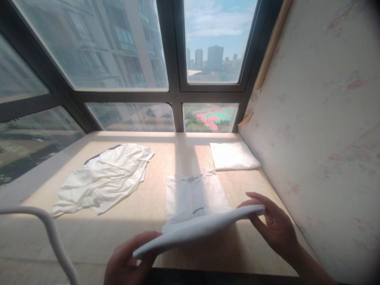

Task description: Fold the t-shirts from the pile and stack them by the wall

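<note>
A white T-shirt (pixel 190 198) lies partly folded on the wooden surface, its neckline pointing toward the window and a dark line print on its front. Its near end is lifted off the surface as a folded edge. My left hand (pixel 130 257) pinches the left corner of that edge, thumb below and fingers above. At the right corner, my right hand (pixel 273 225) grips the cloth between thumb and fingers. The lifted edge tilts up toward the right and hides part of the shirt behind it.
A crumpled white garment (pixel 103 178) lies at the left with a dark edge showing. Near the right wall (pixel 320 138) rests a flat folded white cloth (pixel 234 155). A pale curved tube (pixel 50 229) crosses the lower left. Dark window frames (pixel 175 97) stand behind.
</note>
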`<state>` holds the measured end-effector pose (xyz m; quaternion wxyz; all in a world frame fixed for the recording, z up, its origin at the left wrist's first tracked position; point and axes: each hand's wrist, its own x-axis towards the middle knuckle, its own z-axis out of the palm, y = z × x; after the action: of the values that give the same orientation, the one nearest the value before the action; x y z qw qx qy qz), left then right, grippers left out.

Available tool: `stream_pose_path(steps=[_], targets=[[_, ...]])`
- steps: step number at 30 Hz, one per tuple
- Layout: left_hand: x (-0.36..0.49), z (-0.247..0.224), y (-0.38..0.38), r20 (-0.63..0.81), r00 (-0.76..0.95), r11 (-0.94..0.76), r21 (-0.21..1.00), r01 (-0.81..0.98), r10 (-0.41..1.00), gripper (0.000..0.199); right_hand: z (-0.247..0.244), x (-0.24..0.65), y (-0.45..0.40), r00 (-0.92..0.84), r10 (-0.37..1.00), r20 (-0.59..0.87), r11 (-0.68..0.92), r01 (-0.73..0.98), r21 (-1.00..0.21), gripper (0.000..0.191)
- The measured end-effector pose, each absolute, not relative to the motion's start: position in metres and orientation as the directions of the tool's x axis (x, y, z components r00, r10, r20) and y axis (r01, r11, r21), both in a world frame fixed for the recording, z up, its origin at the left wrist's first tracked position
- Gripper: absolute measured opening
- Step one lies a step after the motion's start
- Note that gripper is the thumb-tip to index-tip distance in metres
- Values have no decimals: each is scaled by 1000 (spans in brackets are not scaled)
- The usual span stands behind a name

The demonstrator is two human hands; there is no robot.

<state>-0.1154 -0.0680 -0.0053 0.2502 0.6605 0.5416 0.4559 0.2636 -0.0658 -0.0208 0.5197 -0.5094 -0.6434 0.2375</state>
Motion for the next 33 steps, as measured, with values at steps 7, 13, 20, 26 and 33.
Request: stream_pose_path(steps=[7,13,20,26,33], targets=[[-79,-14,80,124,-132,-63,917,393,983,49,-16,234,86,210,933,291,171,452,-875,51],[-80,-94,121,-74,-123,128,845,519,990,56,-105,230,118,257,964,73,-71,507,-859,55],[-93,-114,103,-108,-140,169,808,564,984,74,-118,233,109,266,960,90,-50,477,-878,54],[-85,-96,70,-340,-240,378,916,135,909,78,-121,237,97,279,960,8,-136,495,-858,50],[-83,-66,31,-482,-86,480,876,-43,872,94,-130,231,75,156,988,17,-91,654,-751,58]])
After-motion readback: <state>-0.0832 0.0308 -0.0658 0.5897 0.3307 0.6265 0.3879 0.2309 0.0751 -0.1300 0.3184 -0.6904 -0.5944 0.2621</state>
